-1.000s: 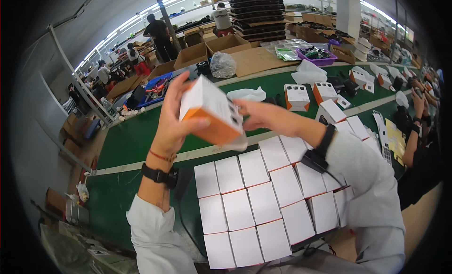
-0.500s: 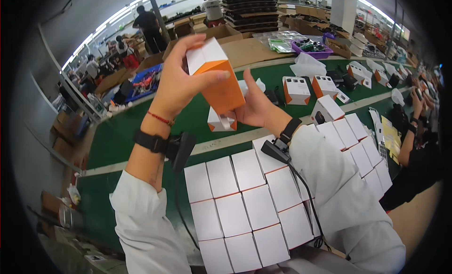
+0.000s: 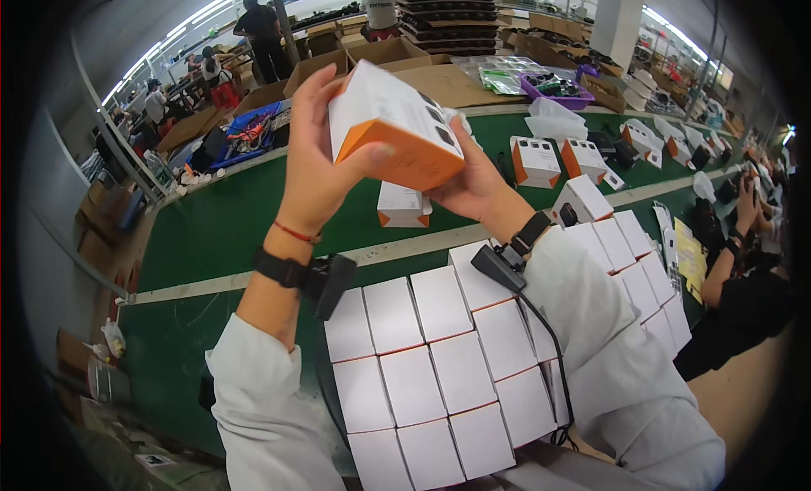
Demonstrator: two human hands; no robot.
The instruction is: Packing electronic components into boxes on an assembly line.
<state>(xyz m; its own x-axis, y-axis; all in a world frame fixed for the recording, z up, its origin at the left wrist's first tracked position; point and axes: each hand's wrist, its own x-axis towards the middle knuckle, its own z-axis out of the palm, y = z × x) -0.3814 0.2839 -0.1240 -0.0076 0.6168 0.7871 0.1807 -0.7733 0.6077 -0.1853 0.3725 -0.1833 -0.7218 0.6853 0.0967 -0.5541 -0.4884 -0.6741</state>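
Between my two hands, above the green table [image 3: 211,238], is a white and orange carton [image 3: 393,111], tilted with one orange side facing me. My left hand [image 3: 317,153] wraps round its left end, thumb on the orange side. My right hand [image 3: 477,183] grips the right end from beneath, its fingers partly hidden by the carton. Just below stands another white and orange box [image 3: 403,206], partly covered by my right hand. Nearer to me, rows of white boxes [image 3: 460,368] sit packed side by side under my forearms.
More boxes [image 3: 534,160] stand at the back right, beside clear plastic bags [image 3: 557,119] and a purple basket [image 3: 557,94]. A blue tray [image 3: 247,136] lies at the far left. A co-worker's arm [image 3: 731,254] reaches in at the right. Black cables hang from my wrist straps.
The carton has been turned in my hands from steeply tilted to nearly level, so its printed white face now shows. My right hand has shifted slightly right and upward with it.
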